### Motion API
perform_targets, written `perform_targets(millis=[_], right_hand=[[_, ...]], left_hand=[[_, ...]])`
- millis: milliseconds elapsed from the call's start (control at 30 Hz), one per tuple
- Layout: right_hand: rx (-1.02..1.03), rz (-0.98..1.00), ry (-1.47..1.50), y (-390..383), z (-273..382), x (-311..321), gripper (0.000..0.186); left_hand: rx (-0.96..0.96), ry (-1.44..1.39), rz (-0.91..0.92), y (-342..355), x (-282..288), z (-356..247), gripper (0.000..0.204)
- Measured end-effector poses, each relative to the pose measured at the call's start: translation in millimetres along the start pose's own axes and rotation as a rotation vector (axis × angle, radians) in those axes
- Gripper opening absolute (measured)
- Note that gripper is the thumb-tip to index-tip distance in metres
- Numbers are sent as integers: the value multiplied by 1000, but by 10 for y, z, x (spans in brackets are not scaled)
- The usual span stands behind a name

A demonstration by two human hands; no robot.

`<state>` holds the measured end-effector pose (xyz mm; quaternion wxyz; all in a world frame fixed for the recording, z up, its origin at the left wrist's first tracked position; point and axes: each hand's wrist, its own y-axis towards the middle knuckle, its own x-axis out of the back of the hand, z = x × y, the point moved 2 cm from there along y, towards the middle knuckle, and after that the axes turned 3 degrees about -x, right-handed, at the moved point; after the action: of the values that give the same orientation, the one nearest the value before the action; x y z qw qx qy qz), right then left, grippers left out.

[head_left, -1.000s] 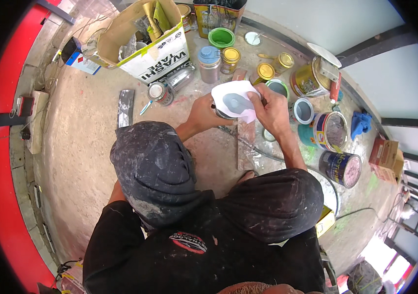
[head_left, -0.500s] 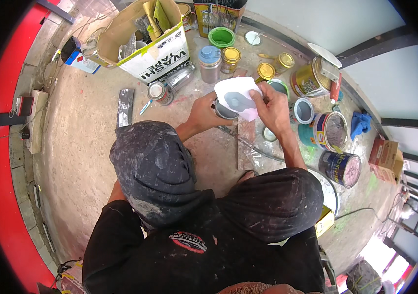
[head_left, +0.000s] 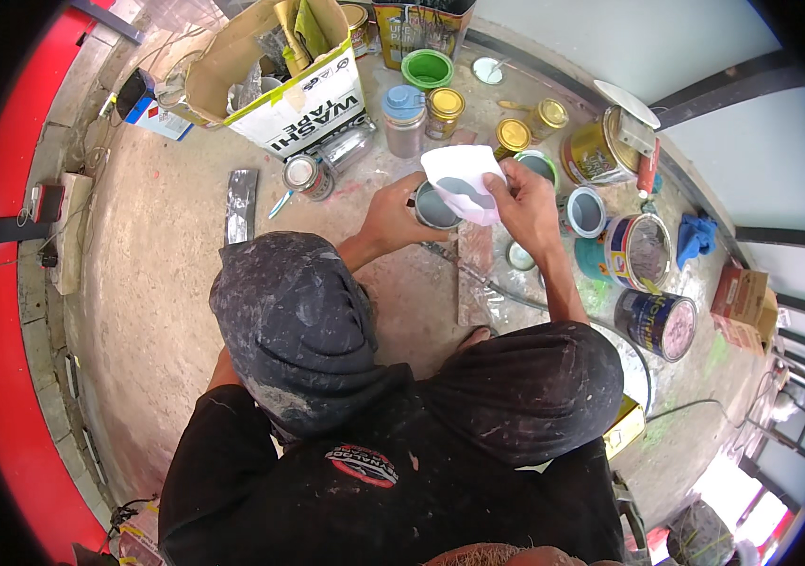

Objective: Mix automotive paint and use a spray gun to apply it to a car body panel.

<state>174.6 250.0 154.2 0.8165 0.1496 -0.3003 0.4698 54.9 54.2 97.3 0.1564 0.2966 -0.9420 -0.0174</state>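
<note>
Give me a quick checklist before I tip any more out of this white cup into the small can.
1. Left hand steadying the small can: ok.
2. Right hand gripping the white cup: ok.
3. Cup tilted over the can's open mouth: ok.
4. How full the can is: cannot tell.
5. Nearby open tins standing apart from the right forearm: ok.
6. Floor under the can clean of spills: cannot tell.

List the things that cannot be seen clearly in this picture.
Head view:
- Small can in the left hand: its outside is hidden by the grip.
- White cup in the right hand: tilted, so its inside is hidden.
- Cardboard box: cut off by the top edge.
- Lower floor: hidden by the person's knees.
</note>
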Motion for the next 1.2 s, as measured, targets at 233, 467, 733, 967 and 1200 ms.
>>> perform_targets(millis=[233,467,733,967,1200], right_hand=[[5,-28,90,-11,-35,-34,23],[-44,-13,108,-33,-92,-57,19],[-35,-67,210,23,-165,-111,24],[-122,-18,358,-15,-43,-114,23],[-115,-47,414,-30,-63,-98,17]], left_hand=[[-61,35,-25,-1,6,7,82],[-56,11,-31,-2,-1,-6,81],[-27,0,-20,-6,-9,87,82],[-9,8,3,-16,12,61,77],[-1,-3,-6,-11,-11,76,76]])
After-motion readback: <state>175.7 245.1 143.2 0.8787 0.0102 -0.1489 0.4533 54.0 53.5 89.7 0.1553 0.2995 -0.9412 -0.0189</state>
